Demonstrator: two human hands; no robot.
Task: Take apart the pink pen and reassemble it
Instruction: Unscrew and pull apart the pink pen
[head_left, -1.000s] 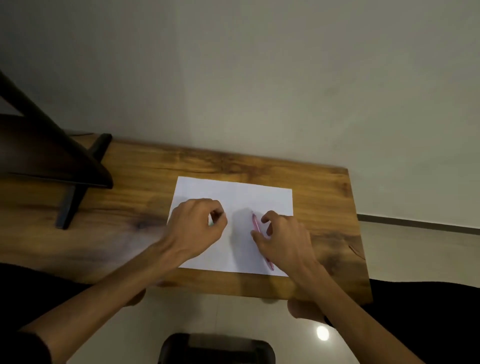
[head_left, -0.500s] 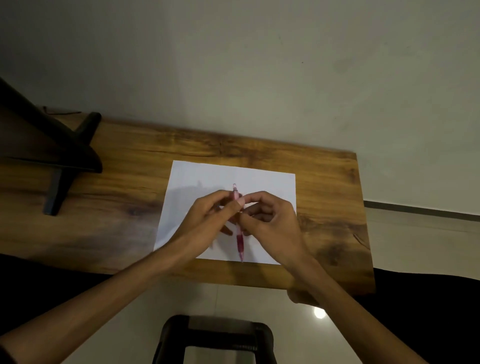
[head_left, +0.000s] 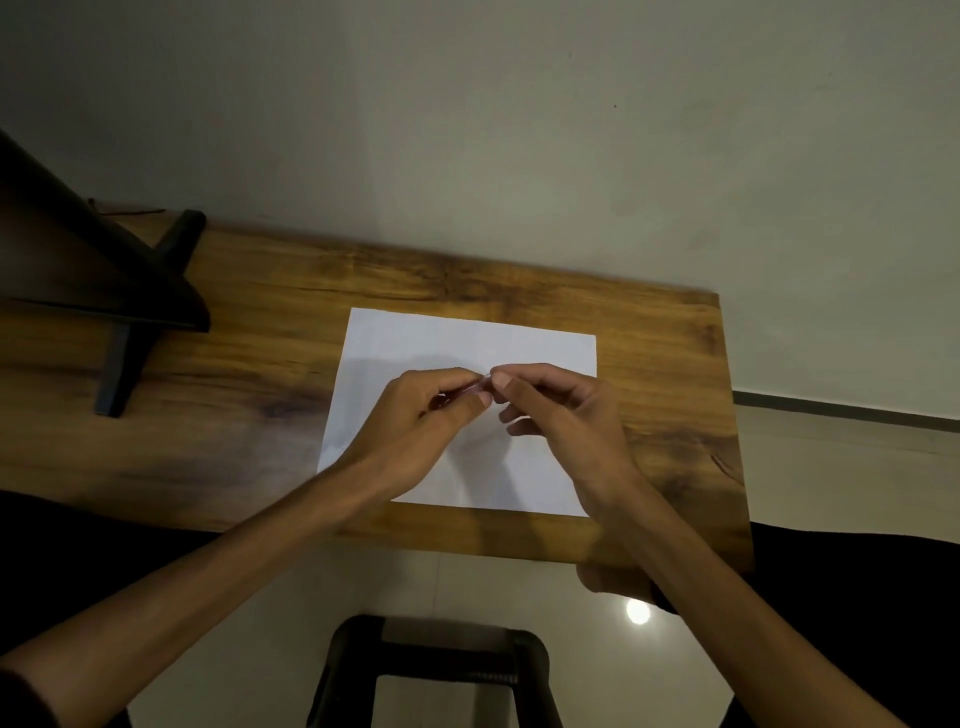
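Two hands of mine meet above the middle of the white sheet of paper, which lies toward the right end of the wooden bench, closer to its near edge than to the wall side. My left hand is curled, its thumb and forefinger closed around the pink pen. My right hand pinches in from the other side, thumb and forefinger pressed together at the pen's end, the other fingers loosely bent beneath.

Very little of the pen shows: only a short pale pink sliver between my fingertips, with a hint of it inside the left fist. The rest is hidden by my fingers, so I cannot tell whether it is whole or already in pieces, nor which end faces which hand. Whether the right fingertips truly grip the pen or only touch its tip is also hard to make out, as that spot is small and blurred.

My hands cover the centre of the paper, and their shadow falls over the sheet's left part. At the bench's far left corner stands a dark stand, its upper part cut off by the frame's left edge. Below the near edge, a dark stool is partly cut off at the bottom.
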